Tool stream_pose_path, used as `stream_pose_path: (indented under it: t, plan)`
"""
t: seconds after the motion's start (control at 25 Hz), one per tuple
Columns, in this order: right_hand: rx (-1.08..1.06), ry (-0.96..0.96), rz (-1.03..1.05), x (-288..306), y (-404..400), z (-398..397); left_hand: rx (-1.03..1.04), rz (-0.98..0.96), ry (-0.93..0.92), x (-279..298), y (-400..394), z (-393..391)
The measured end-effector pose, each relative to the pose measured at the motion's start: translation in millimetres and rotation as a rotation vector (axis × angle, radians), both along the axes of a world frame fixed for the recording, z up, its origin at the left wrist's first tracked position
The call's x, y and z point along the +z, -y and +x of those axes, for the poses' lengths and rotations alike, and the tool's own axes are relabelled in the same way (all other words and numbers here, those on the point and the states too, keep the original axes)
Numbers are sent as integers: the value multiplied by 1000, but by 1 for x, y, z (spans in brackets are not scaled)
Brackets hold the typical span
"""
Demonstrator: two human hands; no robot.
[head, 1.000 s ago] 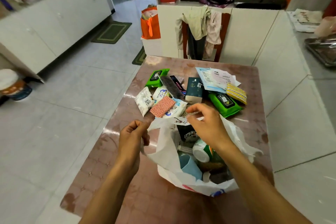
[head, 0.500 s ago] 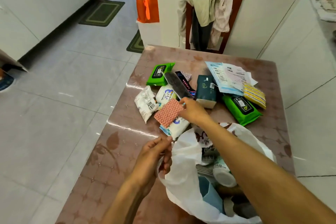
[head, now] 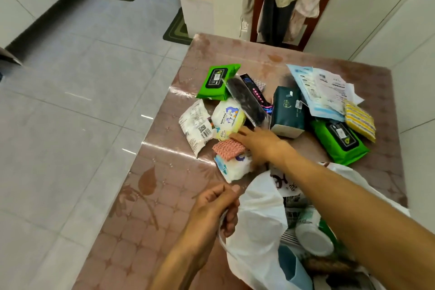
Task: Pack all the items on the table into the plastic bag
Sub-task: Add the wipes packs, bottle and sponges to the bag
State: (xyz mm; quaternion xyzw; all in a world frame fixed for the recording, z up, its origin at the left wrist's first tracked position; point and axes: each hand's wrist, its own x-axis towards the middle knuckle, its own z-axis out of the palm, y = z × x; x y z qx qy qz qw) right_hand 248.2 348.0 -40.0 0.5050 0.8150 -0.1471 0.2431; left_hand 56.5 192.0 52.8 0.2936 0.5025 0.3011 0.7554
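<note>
Moved: my right hand point(head: 256, 143) has slid left and is now lying, fingers straight, on the pink patterned pack point(head: 229, 149). Worktop point(head: 146, 214): carrying loose packs. Plastic bag point(head: 259, 231): my left hand point(head: 211, 209) is pinching its rim open.

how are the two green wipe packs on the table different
The far green pack lies at the left of the pile, with a clear sleeve overlapping its right edge; the near green pack lies at the right, closer to the plastic bag, under a striped yellow item. Both lie flat, black label up.
</note>
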Motion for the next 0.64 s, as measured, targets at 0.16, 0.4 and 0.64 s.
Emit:
stream_pose_path:
  t: [0.16, 0.4, 0.64]
  plan:
    - [-148, -178, -67, 12, 15, 18, 11, 51, 78, 10, 5, 0]
    - [-738, -722, 330, 66, 69, 46, 87, 193, 71, 52, 22, 17]
    - [-924, -1119, -18, 151, 204, 110, 87, 625, 37, 106, 58, 28]
